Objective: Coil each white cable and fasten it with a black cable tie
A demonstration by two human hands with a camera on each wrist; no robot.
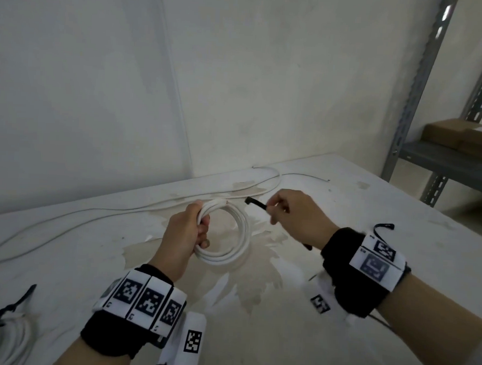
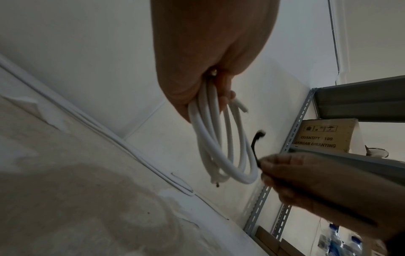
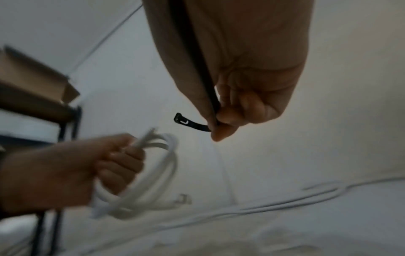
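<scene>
the white table (image 1: 344,221) fills the lower part of the head view, its surface stained and peeling in the middle. beyond the table's far right corner stands a grey metal shelf rack (image 1: 441,165) carrying brown cardboard boxes (image 1: 460,136). along the table's far edge, close to the wall, a long loose white cable (image 1: 138,207) lies stretched out and uncoiled. at the table's near left corner sits a finished bundle of white cable (image 1: 0,337) with a black tie (image 1: 13,304) fastened round it. another black cable tie (image 1: 382,228) lies on the table just past the right wrist.

above the table's stained middle, the left hand (image 1: 186,235) holds the coiled white cable (image 1: 231,235), fingers curled tight round the gathered loops at the coil's left side, so the ring hangs clear of the surface. the coil's cut end sticks out at the top of the grip. just to the right of the coil, not touching it, the right hand (image 1: 296,216) pinches a black cable tie (image 1: 257,203) between thumb and fingertips; the tie's head end points toward the coil, and in the right wrist view its tail runs back along the palm.
</scene>
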